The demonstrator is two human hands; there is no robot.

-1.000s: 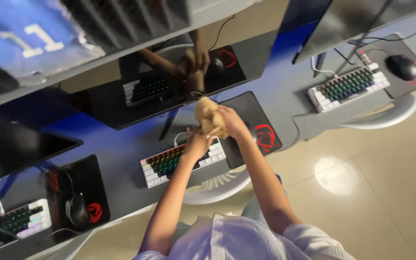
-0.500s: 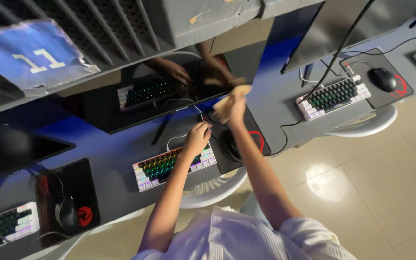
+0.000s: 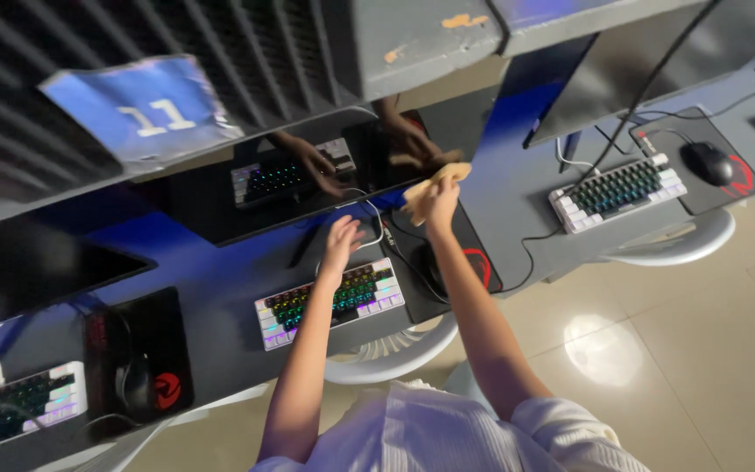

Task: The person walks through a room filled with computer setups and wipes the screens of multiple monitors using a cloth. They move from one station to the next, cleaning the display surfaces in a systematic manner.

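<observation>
Cloth (image 3: 430, 185) pinched in right hand (image 3: 440, 199) grip; left hand (image 3: 341, 238) spread above keyboard (image 3: 332, 301).

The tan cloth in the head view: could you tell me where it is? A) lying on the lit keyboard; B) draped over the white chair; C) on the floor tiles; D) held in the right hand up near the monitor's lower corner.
D: the right hand grips the tan cloth by the dark monitor, while the left hand hovers above the lit keyboard.
</observation>
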